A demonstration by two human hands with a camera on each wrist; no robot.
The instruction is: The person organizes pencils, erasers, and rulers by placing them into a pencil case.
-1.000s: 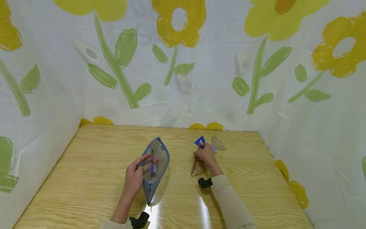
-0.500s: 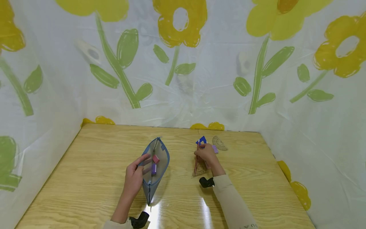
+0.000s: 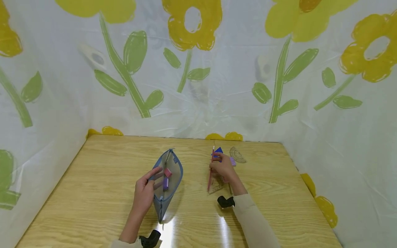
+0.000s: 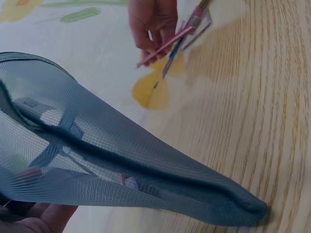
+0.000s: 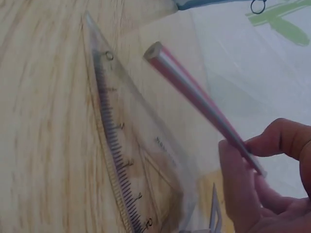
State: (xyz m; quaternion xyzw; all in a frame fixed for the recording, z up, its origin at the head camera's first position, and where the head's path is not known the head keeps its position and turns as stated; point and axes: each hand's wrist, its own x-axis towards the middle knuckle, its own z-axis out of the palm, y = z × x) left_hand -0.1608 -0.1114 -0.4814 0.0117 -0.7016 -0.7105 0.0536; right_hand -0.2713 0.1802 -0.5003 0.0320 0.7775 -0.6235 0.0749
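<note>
My left hand (image 3: 144, 193) grips the left side of an unzipped blue-grey mesh pencil case (image 3: 174, 182). Inside it lie a pink eraser-like block (image 3: 168, 172) and a purple block (image 3: 165, 183). My right hand (image 3: 223, 167) pinches a red-and-white striped pencil (image 5: 194, 94) between thumb and fingers. Beneath the pencil is a clear set square (image 5: 112, 136) with a printed scale. Just beyond the right hand lies a blue triangular piece (image 3: 219, 150), partly hidden by the fingers. A light purple block (image 3: 232, 161) sits beside the knuckles.
A clear protractor (image 3: 237, 155) lies on the wooden table (image 3: 108, 182), to the right of the light purple block. A thin stick-like thing (image 3: 230, 188) shows under the right wrist. White flower-printed sheeting (image 3: 204, 113) surrounds the table's back and sides.
The pencil in my right hand has turned more upright in the head view and appears raised. The left hand and pencil case have stayed nearly still.
</note>
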